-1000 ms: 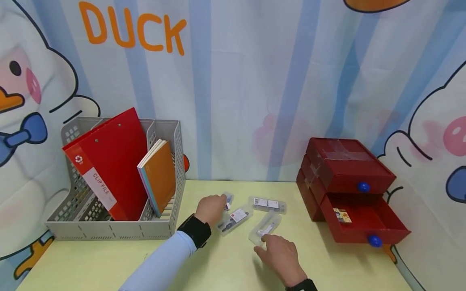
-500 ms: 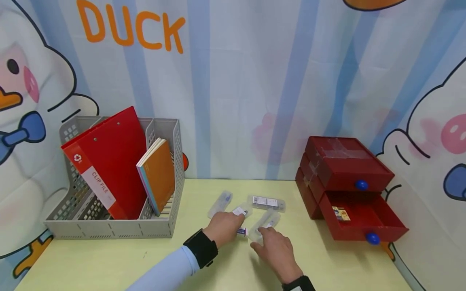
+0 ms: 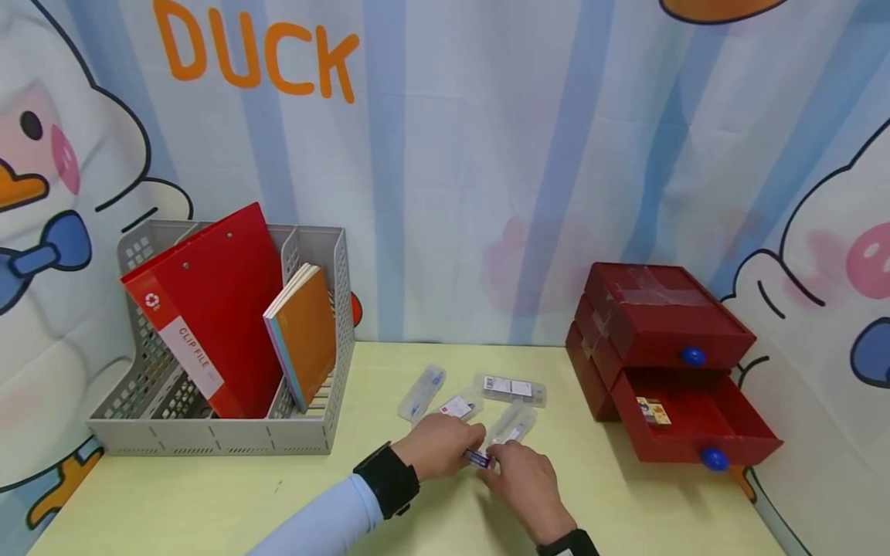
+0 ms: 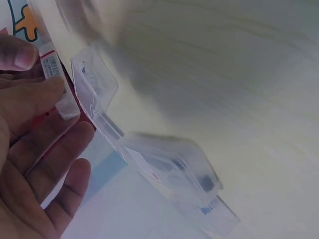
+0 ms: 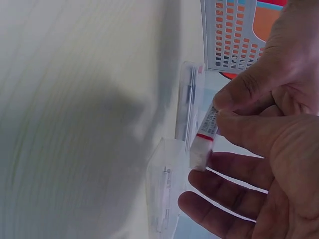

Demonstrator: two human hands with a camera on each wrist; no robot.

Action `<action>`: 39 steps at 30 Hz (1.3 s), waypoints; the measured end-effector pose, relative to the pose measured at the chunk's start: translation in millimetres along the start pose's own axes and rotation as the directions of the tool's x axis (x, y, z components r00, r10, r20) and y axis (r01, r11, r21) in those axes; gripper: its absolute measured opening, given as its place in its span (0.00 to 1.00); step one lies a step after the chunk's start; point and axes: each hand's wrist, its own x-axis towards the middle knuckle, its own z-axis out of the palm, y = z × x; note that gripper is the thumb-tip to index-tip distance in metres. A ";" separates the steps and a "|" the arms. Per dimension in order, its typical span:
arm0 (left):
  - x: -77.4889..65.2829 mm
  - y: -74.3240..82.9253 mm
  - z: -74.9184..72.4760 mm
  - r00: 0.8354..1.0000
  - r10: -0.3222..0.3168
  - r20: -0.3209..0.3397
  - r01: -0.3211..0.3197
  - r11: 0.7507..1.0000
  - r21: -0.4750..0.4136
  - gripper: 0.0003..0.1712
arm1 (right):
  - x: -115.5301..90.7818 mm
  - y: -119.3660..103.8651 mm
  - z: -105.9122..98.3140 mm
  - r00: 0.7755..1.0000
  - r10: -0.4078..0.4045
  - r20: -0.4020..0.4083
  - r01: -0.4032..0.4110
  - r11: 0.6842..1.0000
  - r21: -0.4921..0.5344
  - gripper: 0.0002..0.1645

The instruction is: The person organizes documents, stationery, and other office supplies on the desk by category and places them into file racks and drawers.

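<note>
A small white eraser [image 5: 203, 144] in a printed sleeve with a red stripe is between my two hands, low over the table. My left hand [image 3: 436, 445] pinches it from one side, the thumb lying along the sleeve in the left wrist view. From the other side my right hand [image 3: 523, 480] pinches it between thumb and fingers. In the head view the fingers hide much of it. Just beyond the hands lie clear plastic cases: one slanting at the left [image 3: 421, 392], a labelled case [image 3: 459, 405], another labelled case [image 3: 511, 390] and a case by the right fingers [image 3: 513, 425].
On the left stands a grey basket [image 3: 208, 439] with a red clip file [image 3: 215, 324] and notebooks [image 3: 302, 340]. A red drawer box [image 3: 667, 316] is at the right, its lower drawer [image 3: 723, 425] pulled out with a small yellow item [image 3: 653, 411] inside. A printed curtain hangs behind.
My left hand has come right and nearer from the far left case, bringing the eraser to my right hand. The right hand has stayed nearly in place and now holds the eraser too.
</note>
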 end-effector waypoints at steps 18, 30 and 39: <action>-13.5 -14.1 -2.8 0.930 -0.367 0.034 0.357 0.920 0.164 0.25 | -6.4 17.1 -16.9 0.980 0.192 0.055 -0.185 0.976 -0.113 0.07; -25.9 -24.3 -16.0 0.841 -0.528 0.114 0.506 0.844 0.177 0.22 | -3.4 47.0 -59.0 0.956 0.290 0.039 -0.286 0.955 -0.085 0.13; -26.6 -29.7 -17.6 0.841 -0.532 0.098 0.520 0.845 0.126 0.20 | -2.7 85.5 -118.6 0.904 0.420 -0.077 -0.426 0.899 -0.099 0.21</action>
